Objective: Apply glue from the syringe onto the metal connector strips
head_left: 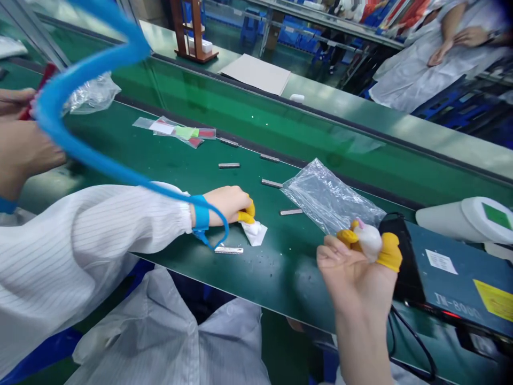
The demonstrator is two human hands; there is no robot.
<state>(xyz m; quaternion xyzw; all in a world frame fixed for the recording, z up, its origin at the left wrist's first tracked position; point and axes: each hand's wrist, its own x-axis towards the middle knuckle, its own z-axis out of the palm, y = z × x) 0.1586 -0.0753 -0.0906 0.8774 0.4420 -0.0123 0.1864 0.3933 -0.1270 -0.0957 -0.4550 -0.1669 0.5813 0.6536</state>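
Note:
My left hand (230,204), with yellow finger cots and a blue wrist strap (201,214), pinches a crumpled white wipe (255,233) at the green work surface. Just below it lies a small pale strip with a toothed-looking edge (229,250). My right hand (356,267), also in yellow finger cots, is raised palm up at the right. Between its thumb and fingers sits a small rounded white object with a pink tip (369,241); its kind is unclear. Behind that hand lies a clear plastic bag (326,192).
Several slim metallic bars (271,183) lie scattered ahead. A blue box unit (452,272) and white cylinder (460,219) stand at the right. A blue cord (80,144) crosses the left. Another person's hand (28,144) is at far left; flat plastic sleeves (176,131) lie farther back.

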